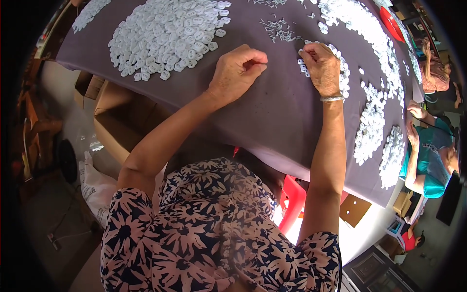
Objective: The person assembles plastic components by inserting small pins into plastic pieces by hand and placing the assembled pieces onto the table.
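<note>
My left hand (239, 72) hovers over the dark tablecloth with its thumb and forefinger pinched together; whatever sits between the fingertips is too small to make out. To its left spreads a large heap of small white plastic pieces (163, 36) with holes in them. My right hand (322, 67), a silver bracelet at the wrist, is closed with bent fingers over a small group of white pieces (303, 68). Its fingertips are partly hidden, so what they hold cannot be told. Beyond and between the hands lie loose thin grey metal pins (280, 30) that look like small nails.
More white pieces lie in piles (370, 126) along the table's right side, near a red dish (391, 24). An open cardboard box (116, 117) stands below the left edge. A red plastic stool (292, 202) is under the table. Another person in teal (428, 160) sits at the right.
</note>
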The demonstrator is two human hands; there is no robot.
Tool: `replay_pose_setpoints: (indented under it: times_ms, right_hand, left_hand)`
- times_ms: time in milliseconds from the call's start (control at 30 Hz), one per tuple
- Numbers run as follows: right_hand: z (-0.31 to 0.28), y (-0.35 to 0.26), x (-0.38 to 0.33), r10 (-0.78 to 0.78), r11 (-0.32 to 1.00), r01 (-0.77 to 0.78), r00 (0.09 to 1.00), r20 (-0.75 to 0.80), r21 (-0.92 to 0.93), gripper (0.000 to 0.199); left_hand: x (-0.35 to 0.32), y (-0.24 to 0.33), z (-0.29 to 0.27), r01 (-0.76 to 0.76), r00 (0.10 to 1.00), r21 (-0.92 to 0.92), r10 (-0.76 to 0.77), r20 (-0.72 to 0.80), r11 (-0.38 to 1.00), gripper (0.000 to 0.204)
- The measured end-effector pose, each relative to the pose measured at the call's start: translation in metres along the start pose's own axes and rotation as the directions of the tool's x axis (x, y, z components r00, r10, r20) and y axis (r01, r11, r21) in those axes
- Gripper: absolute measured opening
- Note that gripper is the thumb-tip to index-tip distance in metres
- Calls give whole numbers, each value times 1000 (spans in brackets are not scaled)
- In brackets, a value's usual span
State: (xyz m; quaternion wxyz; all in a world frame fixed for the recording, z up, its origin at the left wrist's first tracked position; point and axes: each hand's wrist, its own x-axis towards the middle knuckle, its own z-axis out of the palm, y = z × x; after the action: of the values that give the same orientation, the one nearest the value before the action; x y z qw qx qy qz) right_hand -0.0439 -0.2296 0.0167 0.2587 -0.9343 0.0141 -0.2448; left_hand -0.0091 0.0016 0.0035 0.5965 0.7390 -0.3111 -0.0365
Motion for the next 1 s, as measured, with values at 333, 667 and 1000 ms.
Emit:
replay_pose_setpoints:
  times_ms: [333, 667, 1000]
  right_hand:
    - [10, -56, -7, 96, 665, -299, 943, 320, 684, 6]
    - [9, -44, -6, 130, 551, -361, 928, 350, 752, 10]
    - [8, -47, -6, 208, 328, -439, 897, 389, 837, 7]
  left_hand:
    - [6, 0, 0, 27, 1000, -347, -26, 7, 938, 43]
    - [8, 0, -6, 157, 987, -334, -154, 36, 929, 40]
    - [3, 0, -1, 90, 993, -149, -77, 87, 985, 33]
